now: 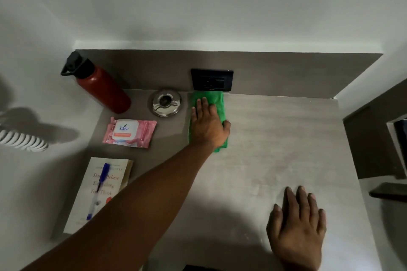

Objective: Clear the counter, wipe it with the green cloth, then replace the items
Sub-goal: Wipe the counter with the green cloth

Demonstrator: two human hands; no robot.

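Observation:
The green cloth (217,103) lies folded on the grey counter (275,138), against the back wall under a socket. My left hand (208,125) presses flat on it, fingers toward the wall and thumb hooked round its right edge. My right hand (297,224) rests palm down on the bare counter at the front right, fingers apart, holding nothing. To the left stand a red bottle (103,88) with a black cap, a steel ashtray (165,102), a pink wipes pack (130,131), and a book (99,191) with a blue pen (99,187) on top.
A black wall socket (211,80) sits on the dark backsplash just behind the cloth. White walls close the counter at the back and left. A dark ledge (389,192) juts out past the counter's right edge.

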